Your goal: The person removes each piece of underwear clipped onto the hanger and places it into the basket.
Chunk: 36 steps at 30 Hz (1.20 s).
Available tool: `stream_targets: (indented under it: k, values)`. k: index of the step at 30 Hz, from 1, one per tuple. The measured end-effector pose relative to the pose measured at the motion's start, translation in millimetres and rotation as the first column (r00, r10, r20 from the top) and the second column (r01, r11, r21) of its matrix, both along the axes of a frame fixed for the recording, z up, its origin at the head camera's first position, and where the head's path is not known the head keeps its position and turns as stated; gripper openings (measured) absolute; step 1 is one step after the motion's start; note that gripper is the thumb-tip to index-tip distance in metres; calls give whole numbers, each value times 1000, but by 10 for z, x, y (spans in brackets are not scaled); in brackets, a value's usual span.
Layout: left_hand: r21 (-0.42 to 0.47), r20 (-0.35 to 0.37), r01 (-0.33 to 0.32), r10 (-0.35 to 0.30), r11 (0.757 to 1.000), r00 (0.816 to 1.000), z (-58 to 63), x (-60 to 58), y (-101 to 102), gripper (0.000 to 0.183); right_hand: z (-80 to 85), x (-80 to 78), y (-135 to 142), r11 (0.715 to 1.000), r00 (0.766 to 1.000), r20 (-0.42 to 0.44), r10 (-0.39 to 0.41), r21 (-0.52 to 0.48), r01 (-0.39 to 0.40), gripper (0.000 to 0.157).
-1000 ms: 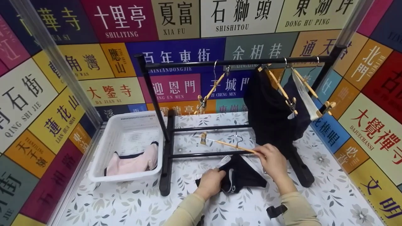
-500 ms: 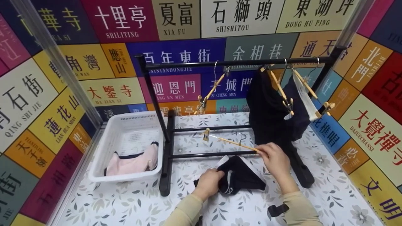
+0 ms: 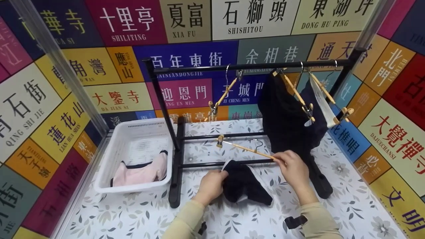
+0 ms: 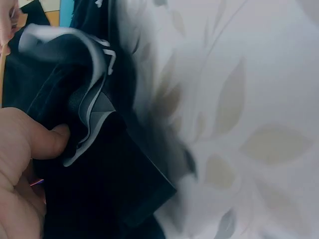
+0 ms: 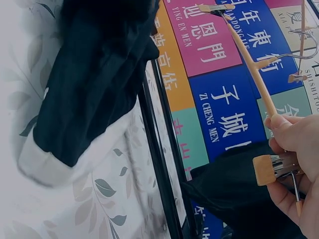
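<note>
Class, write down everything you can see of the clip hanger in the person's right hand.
The hanger has a slim, straight, wooden-looking bar, a shiny metal hook, and a clip at each end, part metal, part wooden-looking. The right hand pinches the bar near one end. In the head view it slants before the black rack, its far end higher in the picture. Both clips look bare of cloth.

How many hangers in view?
4: held hanger in the right hand; left hanger, middle hanger and right hanger on the rack. Clothes may hide more.
</note>
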<state>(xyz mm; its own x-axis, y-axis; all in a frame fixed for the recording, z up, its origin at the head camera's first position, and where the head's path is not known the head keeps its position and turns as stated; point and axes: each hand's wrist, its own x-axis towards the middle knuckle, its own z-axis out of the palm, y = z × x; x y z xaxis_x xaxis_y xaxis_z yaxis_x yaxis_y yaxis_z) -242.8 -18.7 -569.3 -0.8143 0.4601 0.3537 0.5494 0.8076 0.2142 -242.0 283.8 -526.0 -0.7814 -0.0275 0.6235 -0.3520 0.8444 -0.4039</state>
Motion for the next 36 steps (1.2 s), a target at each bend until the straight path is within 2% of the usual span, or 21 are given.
stream_targets:
  k: [4,11,18,25,32,36]
  values:
    - [15,-24,-1,1,1000,1000,111,-43,-93,16,3,3,8,1000,1000,-4,-2,-1,2,14]
    - [84,-52,2,2,996,999,379,-122,-274,15,17,-1,23,1000,1000,-17,-2,3,2,16]
    - [158,-106,-34,51,987,993,685,-205,-509,24,60,12,28,1000,1000,0,-8,-3,8,14]
    - [232,-161,-42,81,972,984,894,-270,-740,31,88,9,21,1000,1000,2,-8,-9,8,15]
    - [275,-150,-83,128,958,980,1113,-317,-987,33,136,-8,52,1000,1000,-20,2,-12,-2,15]
    - [307,-168,-117,175,944,970,1249,-347,-1169,32,191,-31,79,1000,999,-31,12,-4,-12,15]
